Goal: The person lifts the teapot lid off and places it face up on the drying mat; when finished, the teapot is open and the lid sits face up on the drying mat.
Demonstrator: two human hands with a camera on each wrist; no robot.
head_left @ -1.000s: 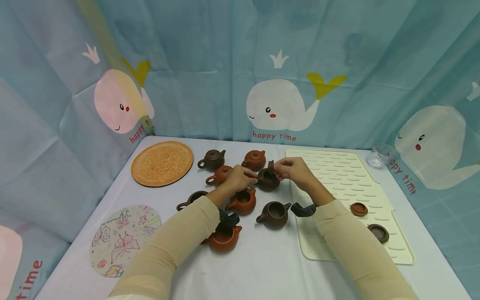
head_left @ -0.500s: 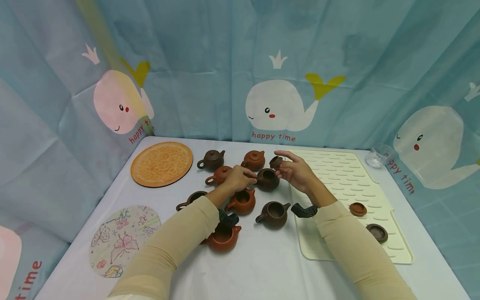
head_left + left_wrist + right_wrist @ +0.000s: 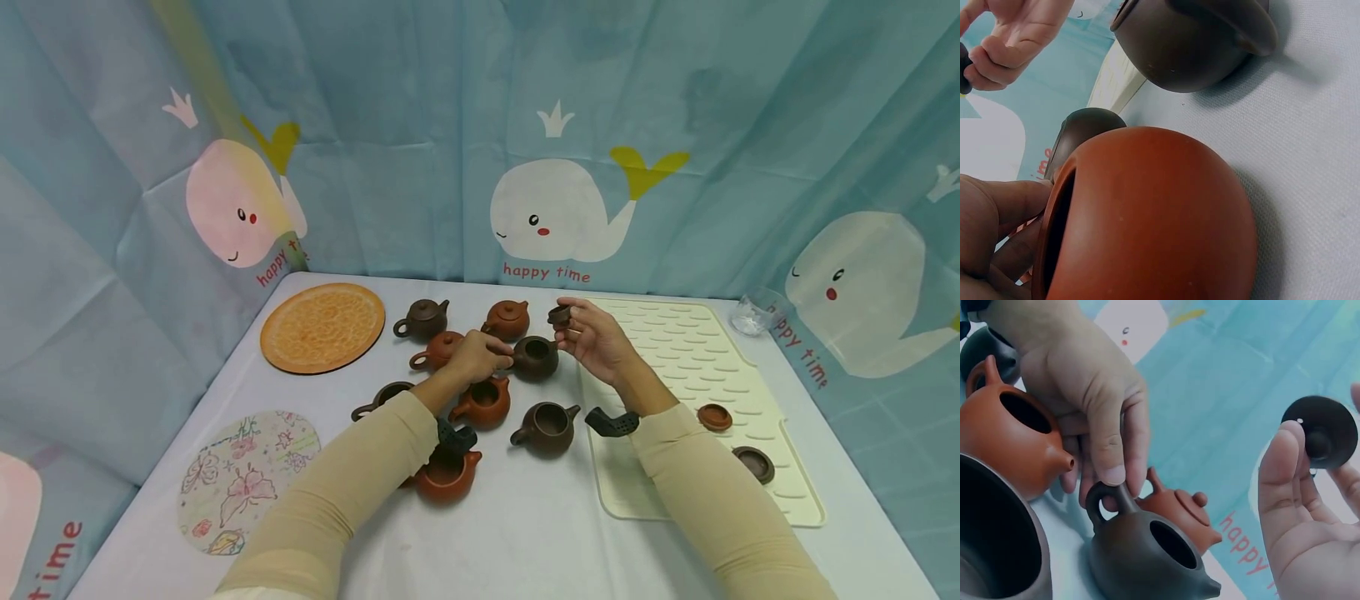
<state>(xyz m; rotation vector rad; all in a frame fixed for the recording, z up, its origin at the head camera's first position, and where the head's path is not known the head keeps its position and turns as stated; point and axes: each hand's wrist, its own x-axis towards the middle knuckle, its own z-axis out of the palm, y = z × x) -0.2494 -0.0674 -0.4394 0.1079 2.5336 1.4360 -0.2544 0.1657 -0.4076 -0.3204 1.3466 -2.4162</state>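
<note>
In the head view my left hand (image 3: pixel 477 357) reaches to a dark brown teapot (image 3: pixel 537 368) in the middle of the table, its round mouth uncovered. Thumb and fingers pinch that teapot's looped handle (image 3: pixel 1096 509), as the right wrist view shows. My right hand (image 3: pixel 597 337) is raised just right of the pot, gripping a small dark lid (image 3: pixel 1329 422) between thumb and fingers. An orange-red teapot (image 3: pixel 1160 212) without a lid fills much of the left wrist view, close to my left hand. Behind the gripped pot stands a lidded reddish teapot (image 3: pixel 507 320).
Several other teapots, such as a dark uncovered one (image 3: pixel 549 440), crowd the table's middle. On the cream tray (image 3: pixel 660 350) at right lie a reddish lid (image 3: pixel 715 417) and a dark lid (image 3: pixel 753 464). A clear cup (image 3: pixel 753 315) stands behind it; two round mats lie left.
My right hand has lifted the dark lid from over the teapot's mouth and drawn it up and slightly right, turning it on the way. My left hand stays on the handle.
</note>
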